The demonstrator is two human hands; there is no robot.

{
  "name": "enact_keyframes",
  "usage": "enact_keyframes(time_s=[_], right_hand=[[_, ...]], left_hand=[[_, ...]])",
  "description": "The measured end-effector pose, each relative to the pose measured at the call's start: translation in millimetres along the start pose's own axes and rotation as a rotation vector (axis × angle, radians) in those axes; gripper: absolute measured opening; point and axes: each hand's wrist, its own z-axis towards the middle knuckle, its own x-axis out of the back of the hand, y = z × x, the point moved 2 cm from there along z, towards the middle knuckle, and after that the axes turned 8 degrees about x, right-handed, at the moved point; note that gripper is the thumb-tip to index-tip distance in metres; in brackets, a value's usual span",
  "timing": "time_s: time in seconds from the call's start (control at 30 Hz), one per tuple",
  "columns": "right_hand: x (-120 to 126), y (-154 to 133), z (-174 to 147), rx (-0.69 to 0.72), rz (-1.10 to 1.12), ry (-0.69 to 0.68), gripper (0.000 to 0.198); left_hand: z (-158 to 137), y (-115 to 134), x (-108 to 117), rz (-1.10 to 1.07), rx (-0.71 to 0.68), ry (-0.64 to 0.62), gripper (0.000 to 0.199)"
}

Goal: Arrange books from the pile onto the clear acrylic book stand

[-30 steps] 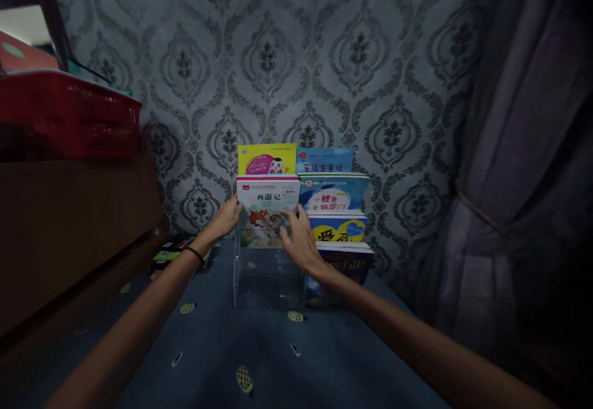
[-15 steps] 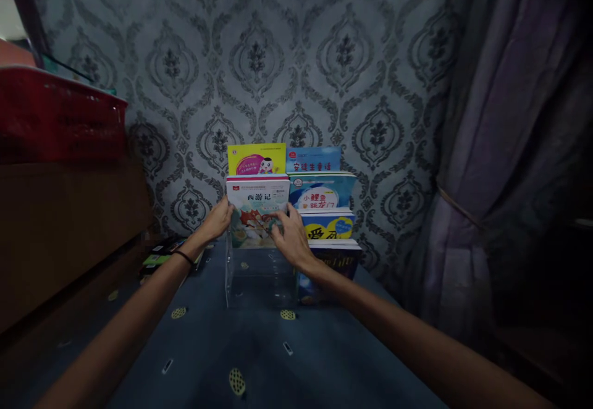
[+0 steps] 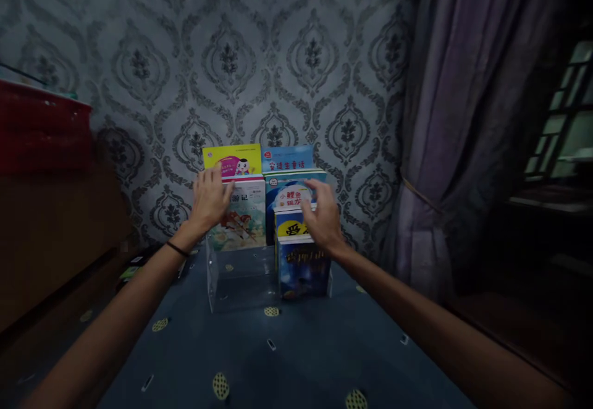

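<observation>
Storybook [image 3: 245,220], upright in clear stand [image 3: 211,279]: pale cover, black characters, reddish figure on greenish ground. Our left fingers [image 3: 207,181] spread across its corner; right fingers [image 3: 320,189] parted.

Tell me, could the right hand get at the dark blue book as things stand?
Probably yes: the right hand looks open and near the dark blue book, which stands frontmost in its column with its cover mostly unobstructed.

clear stand [image 3: 211,282]: upright, tiered | pale book [image 3: 248,223]: upright, left column | dark-blue book [image 3: 303,270]: front right
</observation>
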Motion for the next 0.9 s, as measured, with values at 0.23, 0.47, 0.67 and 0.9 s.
enact_keyframes(time_s=[0.23, 0.47, 0.67, 0.9], right_hand=[[1.3, 66.4, 26.5, -0.465, -0.01, -0.07, 0.045], [-18.1, 81.2, 27.1, -0.57, 0.011, -0.09, 0.048], [-21.1, 85.7, 26.8, -0.596, -0.022, -0.086, 0.043], [-19.2, 77.8, 28.3, -0.605, -0.038, -0.103, 0.043]], left_hand=[[29.4, 71.7, -34.0, 0.214, -0.195, -0.3, 0.041], [45.1, 72.7, -56.5, 0.294, -0.185, -0.395, 0.029], [48.3, 71.3, -61.9, 0.29, -0.175, -0.387, 0.029], [44.8, 72.2, -60.3, 0.267, -0.166, -0.387, 0.029]])
